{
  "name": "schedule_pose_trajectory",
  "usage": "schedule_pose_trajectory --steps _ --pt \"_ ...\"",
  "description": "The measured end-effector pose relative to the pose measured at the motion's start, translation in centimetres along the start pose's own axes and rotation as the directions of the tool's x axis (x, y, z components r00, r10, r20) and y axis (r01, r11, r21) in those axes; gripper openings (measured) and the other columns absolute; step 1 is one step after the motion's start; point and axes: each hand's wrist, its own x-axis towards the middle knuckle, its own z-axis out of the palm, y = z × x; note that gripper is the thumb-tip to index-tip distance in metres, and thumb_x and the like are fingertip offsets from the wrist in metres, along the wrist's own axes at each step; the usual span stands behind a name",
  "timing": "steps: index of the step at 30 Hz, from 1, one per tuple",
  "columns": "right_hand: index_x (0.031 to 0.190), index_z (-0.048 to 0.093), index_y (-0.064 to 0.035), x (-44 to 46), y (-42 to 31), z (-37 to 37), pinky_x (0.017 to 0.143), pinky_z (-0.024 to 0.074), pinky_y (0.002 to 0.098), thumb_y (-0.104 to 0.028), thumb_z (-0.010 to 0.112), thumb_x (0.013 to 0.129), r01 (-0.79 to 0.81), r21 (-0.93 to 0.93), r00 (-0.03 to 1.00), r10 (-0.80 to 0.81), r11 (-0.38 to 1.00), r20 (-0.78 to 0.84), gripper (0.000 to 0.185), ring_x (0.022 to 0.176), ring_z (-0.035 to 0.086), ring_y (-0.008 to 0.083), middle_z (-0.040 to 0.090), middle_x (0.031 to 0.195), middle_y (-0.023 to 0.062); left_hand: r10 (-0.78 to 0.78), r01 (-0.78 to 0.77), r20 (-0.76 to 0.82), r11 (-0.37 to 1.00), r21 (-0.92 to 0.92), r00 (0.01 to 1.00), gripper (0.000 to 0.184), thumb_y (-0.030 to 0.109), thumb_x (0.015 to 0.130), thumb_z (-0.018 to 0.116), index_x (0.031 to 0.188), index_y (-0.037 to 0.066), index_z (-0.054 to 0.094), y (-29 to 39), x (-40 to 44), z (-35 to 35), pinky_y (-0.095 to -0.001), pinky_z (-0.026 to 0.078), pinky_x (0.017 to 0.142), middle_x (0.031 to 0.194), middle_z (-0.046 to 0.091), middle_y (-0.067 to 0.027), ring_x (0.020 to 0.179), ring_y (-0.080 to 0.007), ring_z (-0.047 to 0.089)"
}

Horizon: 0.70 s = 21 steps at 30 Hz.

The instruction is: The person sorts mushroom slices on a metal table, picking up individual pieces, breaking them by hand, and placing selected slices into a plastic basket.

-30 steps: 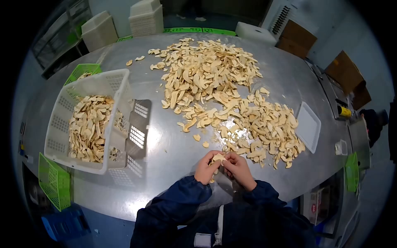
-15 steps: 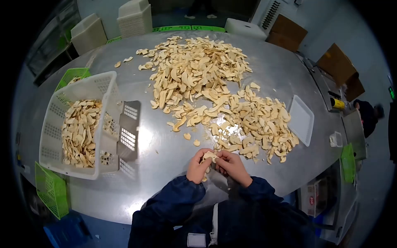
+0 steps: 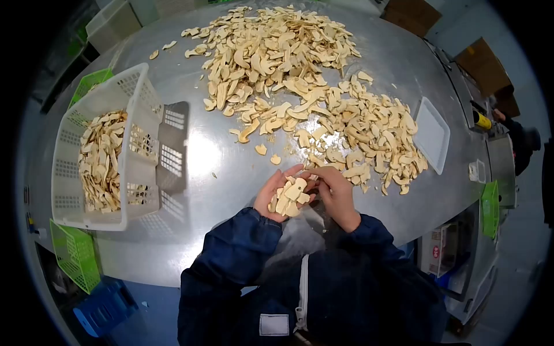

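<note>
My left hand (image 3: 266,197) is cupped palm up in front of my body, with several pale mushroom slices (image 3: 290,197) lying across the palm and fingers. One slice on top has a dark spot. Beside it, my right hand (image 3: 338,195) has thumb and fingers pinched together at the left fingertips; whether anything is between them is hidden. Beyond both hands spreads a large heap of sliced mushrooms (image 3: 271,63). A thinner layer of slices (image 3: 375,135) reaches towards the right hand.
At left on the steel table (image 3: 213,190) stands a white perforated basket (image 3: 128,155), partly filled with slices. A white tray (image 3: 431,135) lies at right. Green baskets (image 3: 75,254) sit by the left edge, above a blue crate (image 3: 104,305). Another person (image 3: 522,144) is at far right.
The left hand has turned palm up, bringing the handful of slices into sight. The right hand has shifted slightly away to the right. The camera view has tilted down.
</note>
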Motion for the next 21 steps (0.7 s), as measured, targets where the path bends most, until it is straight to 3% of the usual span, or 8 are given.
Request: schedule_pose_trajectory --steps 4,7,10,13,14,17,18,21 --pt "0.098 0.062 0.0000 -0.6 0.9 -0.8 0.061 0.0487 0.0276 0.008 0.050 0.078 -0.156 0.033 0.988 0.156 0.987 0.009 0.025 0.068 0.063 0.0213 0.062 0.081 0.0121 0.030 -0.027 -0.080 0.999 0.035 0.996 0.052 0.037 0.098 0.032 0.137 0.003 0.034 -0.2 0.0 0.4 -0.0511 0.041 0.097 0.131 0.046 -0.0169 0.118 -0.0361 0.047" --pt "0.098 0.062 -0.0005 -0.1 -0.4 -0.9 0.060 0.0485 0.0274 0.005 0.054 0.079 -0.013 -0.082 1.000 0.013 0.997 -0.008 0.022 0.068 0.063 0.0193 0.061 0.081 0.0112 0.059 -0.051 -0.095 0.995 0.088 0.994 0.048 0.029 0.096 0.037 0.136 0.003 0.034 0.0 0.0 0.6 -0.0511 0.040 0.098 0.133 0.044 -0.0167 0.119 -0.0347 0.047" --pt "0.101 0.062 -0.0016 0.0 -1.5 -1.1 0.061 0.0490 0.0275 -0.003 0.061 0.078 -0.095 -0.100 0.987 0.107 0.990 0.124 0.023 0.068 0.063 0.0195 0.061 0.092 0.0105 0.037 -0.029 -0.059 0.993 0.118 0.998 0.048 0.018 0.091 0.038 0.137 0.003 0.034 -0.2 -0.2 0.7 -0.0487 0.040 0.099 0.134 0.043 -0.0167 0.118 -0.0328 0.047" --pt "0.106 0.061 -0.0029 0.3 -2.2 -1.1 0.069 0.0497 0.0306 -0.014 0.069 0.076 -0.137 -0.145 0.968 0.163 0.980 0.188 0.033 0.081 0.062 0.0233 0.055 0.109 0.0135 0.005 0.006 -0.110 0.995 0.098 0.994 0.052 0.013 0.088 0.038 0.139 0.002 0.032 -0.4 -0.2 1.5 -0.0460 0.039 0.100 0.134 0.043 -0.0170 0.119 -0.0315 0.047" --pt "0.110 0.060 -0.0036 -0.2 -0.6 -0.7 0.079 0.0482 0.0331 -0.020 0.072 0.072 -0.054 -0.211 0.975 0.097 0.976 0.202 0.043 0.096 0.058 0.0285 0.047 0.124 0.0177 0.009 0.001 -0.102 0.996 0.094 0.995 0.053 0.012 0.087 0.037 0.139 0.001 0.031 -0.4 -0.3 1.9 -0.0439 0.039 0.101 0.133 0.045 -0.0177 0.120 -0.0316 0.046" --pt "0.112 0.058 -0.0031 0.2 0.0 -0.3 0.079 0.0487 0.0305 -0.015 0.071 0.073 0.268 -0.338 0.950 -0.189 0.902 0.248 0.043 0.087 0.062 0.0242 0.041 0.130 0.0186 -0.025 0.027 -0.015 0.991 0.128 1.000 0.051 0.016 0.090 0.038 0.139 0.002 0.032 -0.4 -0.3 1.3 -0.0438 0.040 0.100 0.133 0.044 -0.0169 0.121 -0.0313 0.045" --pt "0.106 0.060 -0.0020 -0.2 -0.1 -0.2 0.088 0.0448 0.0333 -0.013 0.068 0.076 0.131 -0.262 0.966 -0.063 0.956 0.252 0.033 0.099 0.058 0.0265 0.041 0.135 0.0188 -0.022 0.026 -0.035 0.991 0.129 0.999 0.048 0.016 0.092 0.038 0.138 0.002 0.034 -0.4 -0.3 1.3 -0.0426 0.042 0.097 0.133 0.045 -0.0162 0.120 -0.0302 0.047" --pt "0.098 0.062 -0.0006 -0.5 0.0 -0.4 0.086 0.0448 0.0333 -0.015 0.067 0.076 -0.280 0.182 0.940 0.231 0.942 0.251 0.026 0.103 0.057 0.0275 0.050 0.125 0.0182 -0.023 0.033 -0.072 0.989 0.146 0.997 0.042 0.018 0.095 0.039 0.134 0.003 0.038 -0.5 -0.4 1.3 -0.0374 0.048 0.086 0.129 0.048 -0.0138 0.112 -0.0255 0.051"
